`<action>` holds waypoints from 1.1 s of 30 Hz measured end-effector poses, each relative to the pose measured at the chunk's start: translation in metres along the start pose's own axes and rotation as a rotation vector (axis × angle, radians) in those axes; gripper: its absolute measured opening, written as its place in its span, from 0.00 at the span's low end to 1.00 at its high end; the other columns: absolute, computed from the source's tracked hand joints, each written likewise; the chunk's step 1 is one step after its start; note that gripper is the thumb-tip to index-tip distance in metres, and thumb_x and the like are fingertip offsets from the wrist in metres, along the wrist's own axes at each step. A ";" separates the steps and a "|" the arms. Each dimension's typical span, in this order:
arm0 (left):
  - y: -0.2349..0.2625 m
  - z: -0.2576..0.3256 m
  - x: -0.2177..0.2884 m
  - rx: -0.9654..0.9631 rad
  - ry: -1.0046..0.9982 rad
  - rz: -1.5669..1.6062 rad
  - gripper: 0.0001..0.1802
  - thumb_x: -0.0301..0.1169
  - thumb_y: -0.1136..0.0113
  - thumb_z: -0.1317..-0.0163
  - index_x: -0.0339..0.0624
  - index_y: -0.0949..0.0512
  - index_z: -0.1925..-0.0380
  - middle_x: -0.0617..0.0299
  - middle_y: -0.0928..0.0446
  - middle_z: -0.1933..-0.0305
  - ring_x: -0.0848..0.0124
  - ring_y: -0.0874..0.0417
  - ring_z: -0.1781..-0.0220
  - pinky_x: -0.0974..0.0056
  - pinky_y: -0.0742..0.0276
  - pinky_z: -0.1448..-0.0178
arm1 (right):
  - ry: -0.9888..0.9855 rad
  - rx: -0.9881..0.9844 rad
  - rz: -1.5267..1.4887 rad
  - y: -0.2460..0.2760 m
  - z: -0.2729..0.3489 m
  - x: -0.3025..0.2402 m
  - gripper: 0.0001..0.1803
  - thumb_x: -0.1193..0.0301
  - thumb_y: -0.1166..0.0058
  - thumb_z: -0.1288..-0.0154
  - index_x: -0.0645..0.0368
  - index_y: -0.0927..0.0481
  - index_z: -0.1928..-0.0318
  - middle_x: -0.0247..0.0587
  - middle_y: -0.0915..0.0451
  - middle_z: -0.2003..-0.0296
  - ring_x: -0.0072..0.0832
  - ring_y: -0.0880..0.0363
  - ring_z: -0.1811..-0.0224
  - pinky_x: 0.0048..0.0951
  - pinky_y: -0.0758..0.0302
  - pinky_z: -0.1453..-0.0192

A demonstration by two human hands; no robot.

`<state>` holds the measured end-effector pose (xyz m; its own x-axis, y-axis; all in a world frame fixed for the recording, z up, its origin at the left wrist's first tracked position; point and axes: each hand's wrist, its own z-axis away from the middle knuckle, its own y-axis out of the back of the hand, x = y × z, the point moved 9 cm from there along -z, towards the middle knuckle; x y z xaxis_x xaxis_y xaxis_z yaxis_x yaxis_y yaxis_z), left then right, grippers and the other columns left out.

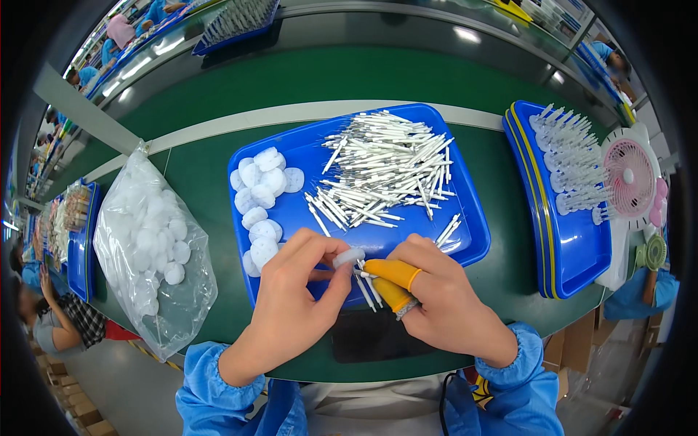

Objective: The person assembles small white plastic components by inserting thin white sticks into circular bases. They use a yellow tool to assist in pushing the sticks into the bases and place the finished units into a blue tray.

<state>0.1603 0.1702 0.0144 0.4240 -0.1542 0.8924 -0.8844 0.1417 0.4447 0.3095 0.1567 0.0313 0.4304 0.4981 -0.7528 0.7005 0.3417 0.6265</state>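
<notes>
Over the front edge of a blue tray (467, 207), my left hand (291, 294) pinches a white translucent round disc (350, 256) between thumb and fingers. Beside it my right hand (445, 296), with yellow covers on two fingers, is closed on several thin white sticks (368, 289). The fingertips of both hands meet around the disc, and where the sticks touch it is too small to tell. In the tray, more white discs (262, 185) lie along the left side. A large loose pile of white sticks (389, 171) fills its back and middle.
A clear plastic bag (185, 309) of white discs lies at left. Stacked blue trays (582, 258) at right hold upright stick-and-disc pieces (571, 156), beside a pink and white fan (630, 171). A dark flat object (374, 338) lies under my hands. Other people work farther off.
</notes>
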 end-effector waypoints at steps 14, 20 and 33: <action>-0.003 0.003 -0.002 0.035 -0.002 -0.050 0.09 0.17 0.29 0.39 0.31 0.18 0.60 0.55 0.16 0.59 0.71 0.10 0.60 0.65 0.08 0.56 | 0.010 0.081 0.124 -0.003 -0.003 0.007 0.22 0.85 0.37 0.59 0.73 0.16 0.56 0.48 0.25 0.60 0.45 0.26 0.55 0.45 0.28 0.51; -0.004 0.006 0.005 0.090 -0.095 -0.089 0.10 0.19 0.30 0.41 0.32 0.18 0.60 0.52 0.20 0.63 0.60 0.12 0.65 0.61 0.12 0.60 | 0.016 0.161 0.073 -0.006 0.001 -0.002 0.19 0.85 0.37 0.60 0.74 0.16 0.61 0.49 0.25 0.63 0.46 0.25 0.59 0.45 0.27 0.56; 0.004 0.007 0.001 0.171 -0.113 -0.219 0.11 0.19 0.34 0.38 0.33 0.19 0.55 0.50 0.22 0.60 0.56 0.13 0.65 0.56 0.17 0.64 | -0.099 0.259 0.052 0.002 -0.019 0.010 0.15 0.85 0.41 0.54 0.67 0.14 0.62 0.48 0.24 0.68 0.48 0.24 0.61 0.45 0.28 0.57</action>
<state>0.1558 0.1641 0.0168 0.5928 -0.2720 0.7581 -0.7981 -0.0719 0.5983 0.3044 0.1773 0.0294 0.5140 0.4249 -0.7451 0.7927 0.0967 0.6020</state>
